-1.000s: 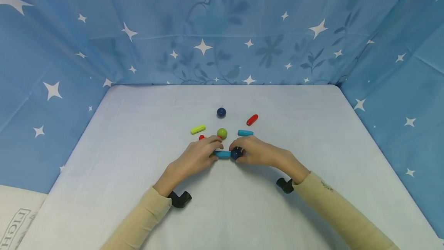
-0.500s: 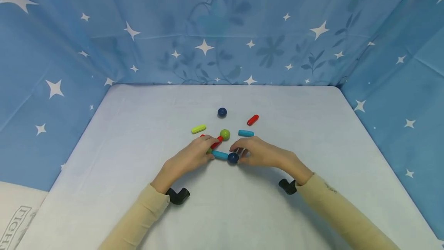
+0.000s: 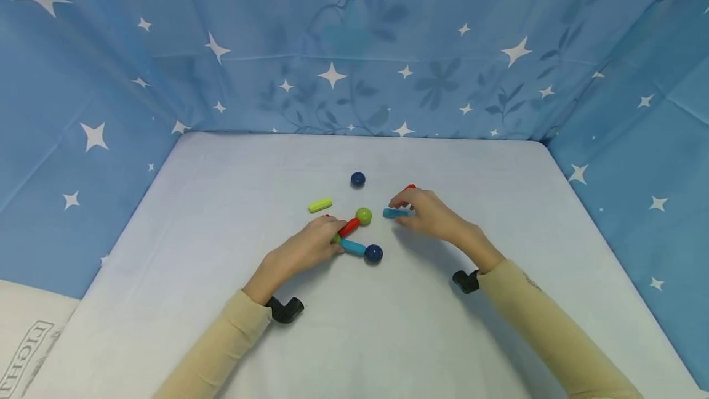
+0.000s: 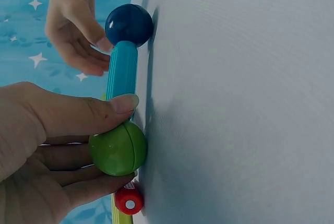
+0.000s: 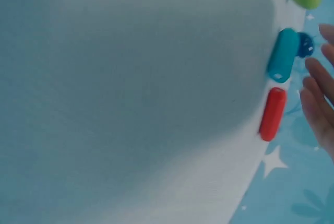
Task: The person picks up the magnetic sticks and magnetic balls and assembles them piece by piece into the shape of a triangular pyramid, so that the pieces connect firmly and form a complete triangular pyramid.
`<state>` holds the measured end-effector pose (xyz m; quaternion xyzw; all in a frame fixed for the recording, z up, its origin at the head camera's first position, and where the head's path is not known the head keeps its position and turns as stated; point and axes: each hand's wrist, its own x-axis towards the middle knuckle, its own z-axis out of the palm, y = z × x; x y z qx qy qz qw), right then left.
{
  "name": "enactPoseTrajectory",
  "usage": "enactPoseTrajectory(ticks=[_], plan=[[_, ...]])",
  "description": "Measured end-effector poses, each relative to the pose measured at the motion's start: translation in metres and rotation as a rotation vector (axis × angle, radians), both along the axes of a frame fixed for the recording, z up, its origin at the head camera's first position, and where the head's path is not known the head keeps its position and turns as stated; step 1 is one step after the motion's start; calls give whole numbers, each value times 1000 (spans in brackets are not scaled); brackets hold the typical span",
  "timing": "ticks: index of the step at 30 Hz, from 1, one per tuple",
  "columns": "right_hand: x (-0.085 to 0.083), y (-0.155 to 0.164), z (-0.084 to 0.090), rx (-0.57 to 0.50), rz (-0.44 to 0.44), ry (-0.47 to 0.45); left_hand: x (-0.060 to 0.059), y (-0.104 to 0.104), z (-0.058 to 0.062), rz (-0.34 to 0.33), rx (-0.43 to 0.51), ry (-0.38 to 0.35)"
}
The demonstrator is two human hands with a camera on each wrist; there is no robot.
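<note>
A: Looking at the left hand (image 3: 310,250), what does it have?

B: It grips a green ball (image 4: 118,148) between thumb and fingers. That ball joins a teal stick (image 3: 352,247) ending in a dark blue ball (image 3: 373,253), and a red stick (image 3: 349,227) leading to a second green ball (image 3: 363,215), all lying on the white table (image 3: 221,202).

A: And the right hand (image 3: 426,214)?

B: A second ago it was pressing the dark blue ball onto the teal stick. Now it has let go and moved away to the loose teal stick (image 3: 394,213), fingers relaxed, holding nothing yet. A red stick (image 5: 272,113) lies just beside it.

A: So that joint holds?

B: I judge so; the ball stays attached unaided.
</note>
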<state>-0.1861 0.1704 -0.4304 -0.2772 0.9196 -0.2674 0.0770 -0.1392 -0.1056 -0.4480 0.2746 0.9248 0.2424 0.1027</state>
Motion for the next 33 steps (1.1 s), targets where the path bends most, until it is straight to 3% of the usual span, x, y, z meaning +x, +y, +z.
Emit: enactPoseTrajectory(ticks=[8,13,18,33], plan=[[-17,-5,-13,88,-22,-43,0,1,-1,2,-4,-8],[-18,-8,-16,112,7,-10,0,1,0,1,-1,-4],[-16,-8,-16,88,7,-19,-1,0,1,12,-3,5],[-6,0,-11,-59,-54,-184,-2,1,1,28,-5,5]])
